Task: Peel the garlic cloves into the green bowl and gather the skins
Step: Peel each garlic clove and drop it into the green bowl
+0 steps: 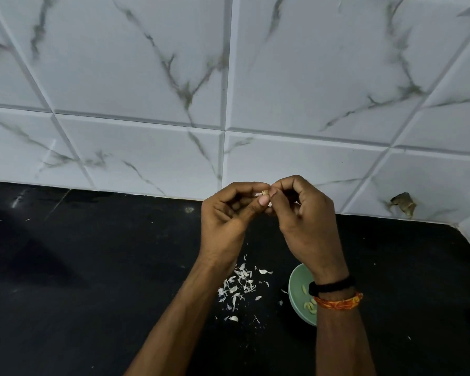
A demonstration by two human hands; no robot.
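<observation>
Clove [265, 193] pinched between my left hand [225, 213] and right hand [304, 213], raised so skins [239, 287] drop onto surface [92, 267] left of green bowl [296, 289].

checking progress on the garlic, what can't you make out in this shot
- Garlic clove: head view, nearly all covered by the left hand and right hand fingertips.
- Green bowl: right half hidden by the right wrist; clove count unclear.
- Skins: flakes too small to count.

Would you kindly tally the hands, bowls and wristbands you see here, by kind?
Hands: 2, the left hand and right hand, both pinching a garlic clove
Green bowl: 1
Wristbands: 2, black band and orange band
Total: 5
</observation>
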